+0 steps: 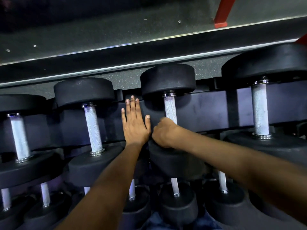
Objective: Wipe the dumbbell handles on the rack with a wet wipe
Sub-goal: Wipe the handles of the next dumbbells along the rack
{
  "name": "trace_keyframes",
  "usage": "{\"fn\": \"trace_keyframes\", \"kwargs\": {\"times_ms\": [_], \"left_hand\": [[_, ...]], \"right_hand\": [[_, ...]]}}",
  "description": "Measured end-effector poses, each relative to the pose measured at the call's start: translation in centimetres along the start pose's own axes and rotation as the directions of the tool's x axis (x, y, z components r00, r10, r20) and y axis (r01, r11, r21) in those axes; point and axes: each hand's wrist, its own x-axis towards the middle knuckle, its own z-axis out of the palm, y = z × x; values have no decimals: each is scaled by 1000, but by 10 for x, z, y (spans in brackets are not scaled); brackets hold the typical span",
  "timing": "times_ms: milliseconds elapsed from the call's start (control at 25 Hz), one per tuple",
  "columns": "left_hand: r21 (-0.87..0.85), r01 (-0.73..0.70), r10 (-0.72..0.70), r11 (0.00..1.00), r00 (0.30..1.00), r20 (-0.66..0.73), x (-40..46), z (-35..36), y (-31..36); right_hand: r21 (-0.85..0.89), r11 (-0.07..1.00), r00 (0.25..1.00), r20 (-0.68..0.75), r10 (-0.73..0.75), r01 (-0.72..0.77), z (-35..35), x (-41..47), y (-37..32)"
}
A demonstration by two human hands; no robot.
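Four black dumbbells are carried side by side on the upper tier of the rack [207,110], with more dumbbells seen on a lower tier beneath. The knurled handle [170,108] of the third dumbbell from the left is gripped at its near end by the right hand [163,132], whose fingers are curled round it. No wet wipe can be made out; whether one is held under that hand cannot be told. The left hand [135,121] is laid flat on the rack, fingers straight and spread, just beside that handle.
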Motion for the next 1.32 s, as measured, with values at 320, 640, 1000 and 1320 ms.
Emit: {"fn": "trace_keyframes", "kwargs": {"times_ms": [320, 640, 1000, 1320], "left_hand": [[-6, 10, -10, 1000, 1000, 0, -1, 1, 0], [16, -4, 4, 1000, 1000, -10, -4, 2, -1], [34, 8, -7, 999, 1000, -15, -3, 3, 0], [27, 10, -9, 1000, 999, -39, -3, 3, 0]], "right_hand": [[-19, 1000, 982, 189, 18, -15, -2, 7, -11], [455, 852, 926, -369, -83, 258, -3, -58, 59], [-308, 800, 609, -525, -594, 515, 57, -34, 112], [-211, 799, 643, -496, -584, 563, 51, -38, 105]]}}
